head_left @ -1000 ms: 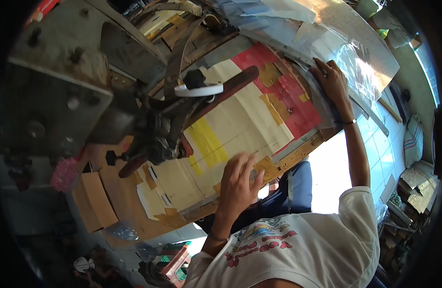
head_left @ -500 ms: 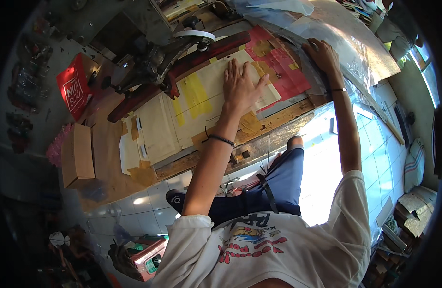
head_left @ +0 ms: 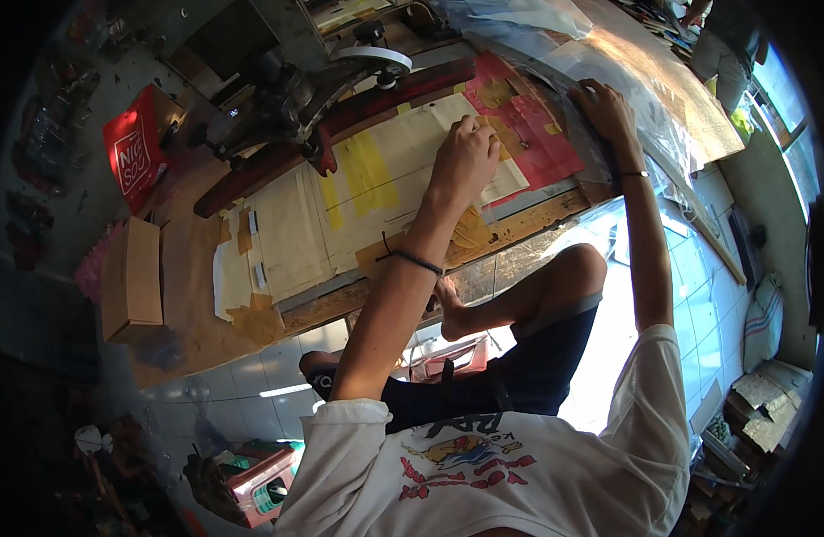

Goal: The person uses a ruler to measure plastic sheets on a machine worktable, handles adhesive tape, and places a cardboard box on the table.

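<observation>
My left hand [head_left: 468, 161] has its fingers curled in over a cream board [head_left: 291, 237] patched with yellow tape. What the fingers hold, if anything, is hidden. Under the board's right end lies a red sheet [head_left: 546, 143] with brown tape pieces. My right hand [head_left: 606, 115] is at the edge of a clear plastic sheet [head_left: 649, 125], its fingers bent over that edge. A dark metal device with a red bar [head_left: 394, 98] and a white wheel [head_left: 376, 61] stands across the board's far side.
An open cardboard box [head_left: 133, 282] and a red bag [head_left: 136, 143] stand on the wooden table [head_left: 179, 358] at left. My bent leg is below the table's front edge. A person [head_left: 730, 45] stands at the far right. A white sack [head_left: 764, 313] leans by the wall.
My left hand has curled from flat, spread fingers into a closed shape. My right hand stays near the sheet edge. My leg has risen, and a person has appeared at the far right.
</observation>
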The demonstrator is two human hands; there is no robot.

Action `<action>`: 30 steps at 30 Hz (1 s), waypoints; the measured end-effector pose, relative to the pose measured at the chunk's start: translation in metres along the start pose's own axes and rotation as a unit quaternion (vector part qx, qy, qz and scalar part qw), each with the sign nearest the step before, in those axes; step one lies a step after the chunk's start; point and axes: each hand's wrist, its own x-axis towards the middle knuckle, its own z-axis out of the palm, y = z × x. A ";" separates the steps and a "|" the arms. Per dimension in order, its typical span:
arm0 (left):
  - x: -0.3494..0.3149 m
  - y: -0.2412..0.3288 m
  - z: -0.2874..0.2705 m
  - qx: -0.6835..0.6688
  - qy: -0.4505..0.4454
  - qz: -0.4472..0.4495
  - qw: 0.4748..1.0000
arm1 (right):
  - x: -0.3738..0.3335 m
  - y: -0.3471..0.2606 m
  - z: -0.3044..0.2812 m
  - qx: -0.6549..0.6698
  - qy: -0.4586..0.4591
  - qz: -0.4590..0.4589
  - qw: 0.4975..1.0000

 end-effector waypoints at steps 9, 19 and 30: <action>0.000 0.001 0.000 0.036 -0.019 0.004 0.999 | 0.000 -0.003 -0.001 0.006 -0.006 -0.002 1.000; -0.004 0.004 0.009 0.021 -0.008 -0.007 1.000 | -0.003 -0.003 -0.002 0.010 -0.011 0.007 1.000; -0.010 -0.009 0.013 0.095 -0.047 -0.080 0.991 | 0.001 -0.007 -0.006 -0.004 -0.061 -0.058 0.996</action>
